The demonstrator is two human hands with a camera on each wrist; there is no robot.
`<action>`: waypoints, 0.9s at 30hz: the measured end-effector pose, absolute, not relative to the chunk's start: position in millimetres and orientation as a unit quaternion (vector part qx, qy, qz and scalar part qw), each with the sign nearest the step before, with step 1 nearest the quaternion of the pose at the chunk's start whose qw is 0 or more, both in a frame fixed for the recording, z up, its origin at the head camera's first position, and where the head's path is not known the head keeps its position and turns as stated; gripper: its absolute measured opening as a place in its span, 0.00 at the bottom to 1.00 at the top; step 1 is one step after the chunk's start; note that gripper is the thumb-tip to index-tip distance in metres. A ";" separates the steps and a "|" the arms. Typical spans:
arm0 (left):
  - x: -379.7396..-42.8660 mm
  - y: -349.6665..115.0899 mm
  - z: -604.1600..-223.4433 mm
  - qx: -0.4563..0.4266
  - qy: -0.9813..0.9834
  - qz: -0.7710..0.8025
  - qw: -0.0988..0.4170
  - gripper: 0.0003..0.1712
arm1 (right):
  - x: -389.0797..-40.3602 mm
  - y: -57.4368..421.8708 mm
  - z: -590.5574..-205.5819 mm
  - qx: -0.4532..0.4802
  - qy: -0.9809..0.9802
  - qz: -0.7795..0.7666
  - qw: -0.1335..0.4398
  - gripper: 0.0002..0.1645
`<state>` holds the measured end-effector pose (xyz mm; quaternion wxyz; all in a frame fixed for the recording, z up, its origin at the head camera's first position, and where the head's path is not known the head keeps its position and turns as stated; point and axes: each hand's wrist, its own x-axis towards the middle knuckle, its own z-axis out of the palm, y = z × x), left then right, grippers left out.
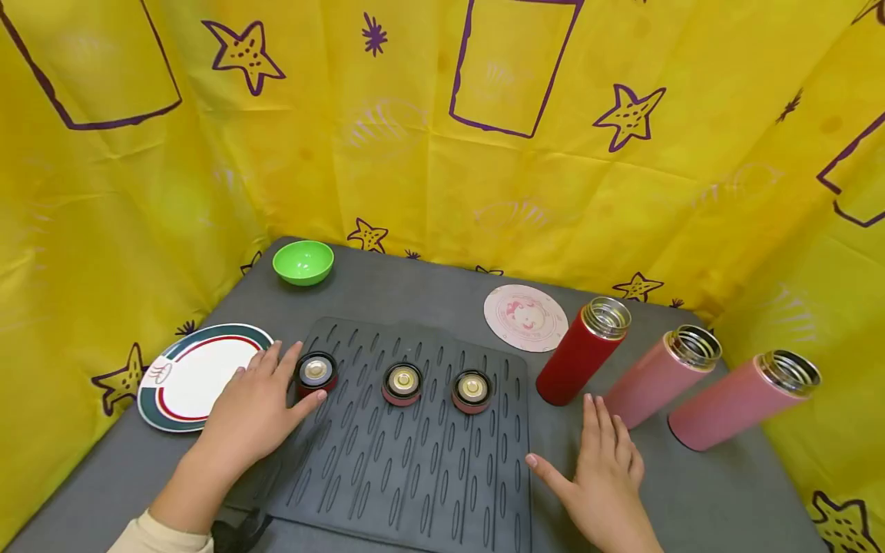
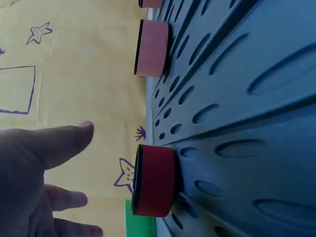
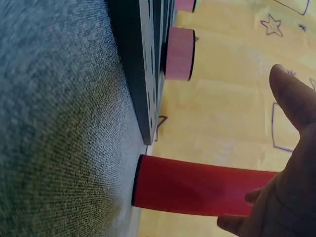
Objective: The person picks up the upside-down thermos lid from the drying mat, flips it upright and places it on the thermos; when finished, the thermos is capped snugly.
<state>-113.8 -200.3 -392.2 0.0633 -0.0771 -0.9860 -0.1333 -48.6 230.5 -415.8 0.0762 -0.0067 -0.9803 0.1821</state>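
Note:
My left hand (image 1: 252, 407) hovers with fingers and thumb spread around the near side of a red bottle lid (image 1: 316, 372); in the left wrist view a gap shows between the thumb and this red lid (image 2: 155, 180). Two pink lids, a middle one (image 1: 402, 383) and a right one (image 1: 472, 390), lie in the same row, undersides up, on a dark grey ribbed drying mat (image 1: 415, 491). My right hand (image 1: 604, 480) is held out, fingers extended, just in front of an uncapped red bottle (image 1: 577, 361). Two uncapped pink bottles, one nearer (image 1: 653, 382) and one farther right (image 1: 733, 407), stand beside it.
An oval plate (image 1: 200, 376) with a green and red rim lies left of the mat. A green bowl (image 1: 303, 263) sits at the back left corner. Behind the red bottle is a round pink-white disc (image 1: 515, 319). Yellow cloth (image 1: 415, 177) hangs around the grey table.

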 end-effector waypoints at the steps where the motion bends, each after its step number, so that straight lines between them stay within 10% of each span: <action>1: -117.2 -201.0 -392.7 -0.080 -0.986 -0.130 0.064 0.51 | -48.3 230.9 -416.4 -0.007 -0.980 0.185 0.076 0.73; 27: -158.3 -194.0 -401.2 -0.046 -0.988 -0.144 -0.010 0.43 | -49.1 237.9 -424.3 0.014 -0.974 0.226 0.015 0.72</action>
